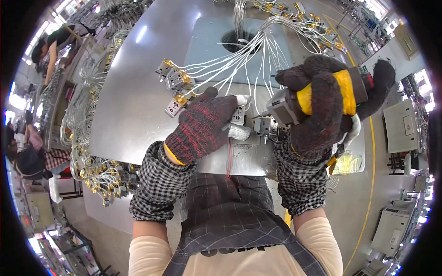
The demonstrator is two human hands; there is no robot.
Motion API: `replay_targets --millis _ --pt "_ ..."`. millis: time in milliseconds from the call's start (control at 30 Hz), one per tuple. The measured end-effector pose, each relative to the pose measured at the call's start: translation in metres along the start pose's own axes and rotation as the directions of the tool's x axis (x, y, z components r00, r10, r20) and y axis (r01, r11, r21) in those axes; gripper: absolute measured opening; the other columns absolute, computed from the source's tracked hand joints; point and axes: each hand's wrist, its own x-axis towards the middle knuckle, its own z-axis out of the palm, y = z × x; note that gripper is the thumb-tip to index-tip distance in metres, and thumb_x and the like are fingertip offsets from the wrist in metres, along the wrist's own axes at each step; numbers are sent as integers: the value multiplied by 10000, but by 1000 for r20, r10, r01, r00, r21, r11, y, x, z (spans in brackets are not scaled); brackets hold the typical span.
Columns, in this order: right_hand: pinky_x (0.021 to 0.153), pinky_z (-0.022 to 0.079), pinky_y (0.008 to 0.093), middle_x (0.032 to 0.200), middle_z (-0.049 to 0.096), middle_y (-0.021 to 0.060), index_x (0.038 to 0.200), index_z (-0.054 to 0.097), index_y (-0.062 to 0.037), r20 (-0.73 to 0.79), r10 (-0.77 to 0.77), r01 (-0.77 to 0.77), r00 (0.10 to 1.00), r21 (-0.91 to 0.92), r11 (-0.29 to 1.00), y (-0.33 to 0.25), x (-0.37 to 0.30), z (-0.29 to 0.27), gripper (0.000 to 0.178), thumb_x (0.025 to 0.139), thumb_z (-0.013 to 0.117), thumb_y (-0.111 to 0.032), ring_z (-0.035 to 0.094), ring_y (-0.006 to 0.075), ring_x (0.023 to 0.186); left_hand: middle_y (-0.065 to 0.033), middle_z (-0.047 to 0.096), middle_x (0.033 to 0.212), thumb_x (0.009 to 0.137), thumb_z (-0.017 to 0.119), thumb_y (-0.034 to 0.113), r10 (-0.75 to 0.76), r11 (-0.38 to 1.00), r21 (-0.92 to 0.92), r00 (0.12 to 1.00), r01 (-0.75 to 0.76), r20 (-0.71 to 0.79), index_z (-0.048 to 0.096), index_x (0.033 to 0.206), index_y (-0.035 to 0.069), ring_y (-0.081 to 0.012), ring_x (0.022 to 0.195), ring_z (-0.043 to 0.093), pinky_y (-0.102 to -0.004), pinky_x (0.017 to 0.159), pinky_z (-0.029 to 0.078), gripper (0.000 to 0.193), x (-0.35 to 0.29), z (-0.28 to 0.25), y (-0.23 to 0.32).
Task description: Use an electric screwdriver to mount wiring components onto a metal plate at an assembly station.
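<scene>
Left hand (202, 126) steadies, right hand (324, 108) holds a power tool (283, 106).
Left grip pinches a small metal block (238, 115) near the front edge of the worktop (124, 115): best held firm, fingertips (242, 99) clear of the tool. Right grip wraps the tool, which should sit square and steady.

Grey floor (352, 193) with a yellow line (373, 152) — bright windows (376, 8) beyond.
</scene>
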Motion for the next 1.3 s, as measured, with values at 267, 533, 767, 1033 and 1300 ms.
replay_targets --millis 267,533,767,1033,1300 --pt "704 591 438 961 634 148 1481 245 -230 -279 131 -167 951 -108 980 0 -6 15 795 844 683 -42 649 232 746 -140 560 889 701 816 326 -4 999 -47 1000 4 -11 632 1084 68 -342 830 613 -439 687 500 497 0 -1 9" --pt "753 605 439 1065 637 180 1480 256 -163 69 108 -105 992 -47 993 -1 -3 -2 760 878 720 -162 683 246 819 -70 644 944 718 765 271 -111 993 50 977 103 184 584 1265 135 -292 895 588 -440 734 486 592 3 -2 9" --pt "831 597 426 1133 627 180 1441 324 -86 2 343 -342 939 71 937 30 -29 -30 687 890 718 -196 678 241 930 -96 644 999 638 831 396 -59 958 282 998 55 6 606 1126 85 -304 995 600 -440 906 474 621 -8 -3 17" --pt "842 594 397 1111 646 185 1403 376 -42 85 420 -419 903 -29 907 22 -27 -23 607 899 692 -164 681 254 933 -68 634 1086 629 781 323 108 910 352 944 -219 311 623 1179 150 -267 1035 594 -430 954 449 598 -22 -12 -14" --pt "853 592 368 1089 666 190 1366 429 2 153 398 -405 904 18 914 31 -17 -32 532 908 666 -132 683 267 937 -102 635 1101 771 775 239 -103 994 11 938 105 331 582 1283 121 -299 1011 617 -428 898 506 560 -15 -30 -13"
